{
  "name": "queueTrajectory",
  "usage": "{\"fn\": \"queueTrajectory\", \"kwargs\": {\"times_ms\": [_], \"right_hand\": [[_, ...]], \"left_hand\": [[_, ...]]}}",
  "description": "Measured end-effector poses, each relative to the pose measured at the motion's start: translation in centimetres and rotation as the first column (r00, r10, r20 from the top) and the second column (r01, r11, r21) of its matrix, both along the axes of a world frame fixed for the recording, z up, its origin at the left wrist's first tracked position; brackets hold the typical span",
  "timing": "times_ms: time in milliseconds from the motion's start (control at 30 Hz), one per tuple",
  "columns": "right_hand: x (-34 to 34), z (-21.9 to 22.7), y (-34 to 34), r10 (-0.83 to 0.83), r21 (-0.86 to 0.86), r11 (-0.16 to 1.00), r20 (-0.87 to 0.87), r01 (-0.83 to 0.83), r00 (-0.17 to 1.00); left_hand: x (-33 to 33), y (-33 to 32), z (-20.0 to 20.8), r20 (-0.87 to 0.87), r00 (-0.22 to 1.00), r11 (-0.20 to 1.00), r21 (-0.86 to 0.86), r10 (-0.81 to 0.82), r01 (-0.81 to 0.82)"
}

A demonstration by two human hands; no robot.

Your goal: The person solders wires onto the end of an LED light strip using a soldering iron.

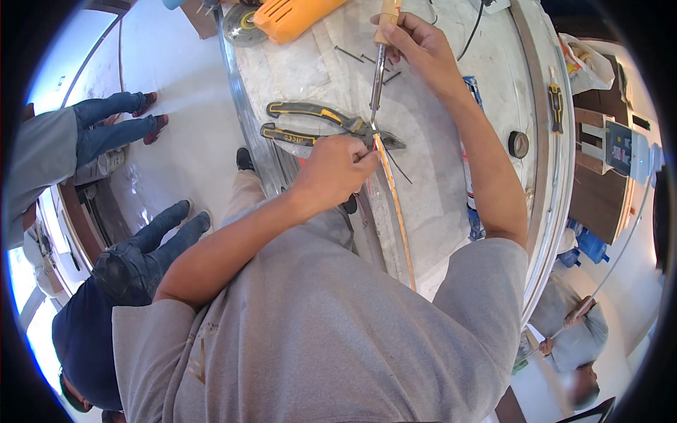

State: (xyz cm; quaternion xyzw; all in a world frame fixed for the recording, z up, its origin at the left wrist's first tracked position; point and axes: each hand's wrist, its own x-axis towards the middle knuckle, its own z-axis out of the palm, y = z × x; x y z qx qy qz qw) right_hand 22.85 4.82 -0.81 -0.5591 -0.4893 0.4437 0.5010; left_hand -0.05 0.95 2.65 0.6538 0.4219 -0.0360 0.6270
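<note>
My right hand [417,53] is closed round the pale handle of a soldering iron [379,79], which points down toward me. The iron's tip meets the upper end of a thin, lit-looking LED strip [395,201], or comes very close to it. My left hand [333,169] pinches beside that end, with a bit of red wire showing near the fingertips. Exactly what lies between those fingers is partly hidden. Just beyond my left hand, combination pliers [317,113] with black and yellow handles lie on the work table, their jaws behind the strip's end.
An orange angle grinder [293,20] lies at the table's far left, with several loose nails [349,54] nearby. Toward the right are a black tape roll [518,144] and a yellow-black handled tool [556,109]. People stand on the left; another person [575,324] is at lower right.
</note>
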Motion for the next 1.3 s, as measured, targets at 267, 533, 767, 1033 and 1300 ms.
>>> {"fn": "queueTrajectory", "kwargs": {"times_ms": [267, 533, 767, 1033, 1300], "right_hand": [[0.0, 0.2, -0.1, -0.040, -0.050, 0.998, -0.133, 0.034, 0.990], [-0.4, 0.8, 0.0, 0.000, -0.027, 1.000, 0.010, 0.000, 1.000], [-0.8, 1.4, -0.2, -0.004, -0.026, 1.000, 0.011, 0.004, 1.000], [-0.9, 1.2, -0.2, 0.008, -0.039, 0.999, -0.033, -0.009, 0.999], [-0.9, 1.3, -0.3, 0.023, -0.053, 0.998, -0.033, -0.024, 0.999]], "left_hand": [[-0.2, -0.1, -0.9, 0.022, 1.000, 0.997, 0.078, -0.011, 0.010], [-0.3, -0.1, -0.9, 0.055, 0.998, 0.958, 0.285, -0.035, 0.018], [-0.1, -0.2, -0.7, -0.007, 0.997, 0.959, 0.272, -0.074, 0.073], [0.2, -0.5, -0.8, 0.031, 0.996, 0.947, 0.315, -0.083, 0.069], [-0.1, -0.6, -1.2, -0.007, 0.994, 0.915, 0.390, -0.112, 0.106]]}}
